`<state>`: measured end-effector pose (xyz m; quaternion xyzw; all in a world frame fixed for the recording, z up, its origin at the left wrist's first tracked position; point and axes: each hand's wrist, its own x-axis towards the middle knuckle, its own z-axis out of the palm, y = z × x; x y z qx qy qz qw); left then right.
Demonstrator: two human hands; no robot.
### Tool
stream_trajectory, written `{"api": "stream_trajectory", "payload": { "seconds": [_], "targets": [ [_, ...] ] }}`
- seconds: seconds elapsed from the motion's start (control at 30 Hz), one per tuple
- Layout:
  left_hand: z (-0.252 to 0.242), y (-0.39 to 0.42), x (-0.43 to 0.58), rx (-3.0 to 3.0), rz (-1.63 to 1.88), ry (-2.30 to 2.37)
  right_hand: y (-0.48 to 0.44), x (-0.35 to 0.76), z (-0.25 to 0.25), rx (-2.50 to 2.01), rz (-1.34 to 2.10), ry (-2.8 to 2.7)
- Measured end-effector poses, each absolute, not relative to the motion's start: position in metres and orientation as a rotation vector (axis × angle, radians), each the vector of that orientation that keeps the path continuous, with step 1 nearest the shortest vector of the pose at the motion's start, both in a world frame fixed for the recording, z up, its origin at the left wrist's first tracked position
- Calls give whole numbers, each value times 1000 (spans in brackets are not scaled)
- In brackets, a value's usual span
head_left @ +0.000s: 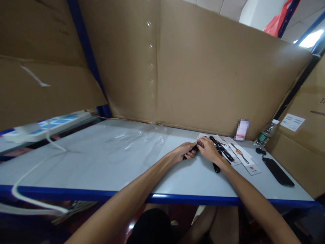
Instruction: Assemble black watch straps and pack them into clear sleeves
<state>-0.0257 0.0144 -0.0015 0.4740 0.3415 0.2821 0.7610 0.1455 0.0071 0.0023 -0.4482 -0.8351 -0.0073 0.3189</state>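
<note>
— Where are the two hands?

— Both meet on the far right part of the desk (101,162). The left hand (186,151) and the right hand (209,149) are close together, fingertips almost touching.

— Are they holding anything?

— Yes. Both are closed narrowly around one slim black strap (195,148), which shows between them and pokes out under the left hand's fingers. It sits low, right at the desk surface; whether it rests on the surface cannot be told.

— What lies around them?

— Just right of the right hand, more black straps (223,150) lie on white printed cards (243,156), with one dark piece (216,167) nearer, beside the wrist. Further right lies a black phone (278,171), flat on the desk. A water bottle (265,135) stands at the far right corner against the cardboard wall (203,74).

— And to the left?

— A sheet of clear plastic film (137,139) is spread over the middle of the desk. Well apart on the far left is a white power strip (48,127), its white cable (33,169) looping over the near edge.
</note>
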Motion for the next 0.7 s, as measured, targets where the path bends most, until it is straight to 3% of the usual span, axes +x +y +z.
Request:
{"api": "stream_trajectory", "payload": {
  "seconds": [0.3, 0.7],
  "targets": [
    [-3, 15, -26, 1059, 594, 700, 5, 145, 2, -1214, -122, -2211],
    [2, 10, -25, 1016, 566, 745, 6, 138, -2, -1190, 159, -1982]
  ]
}}
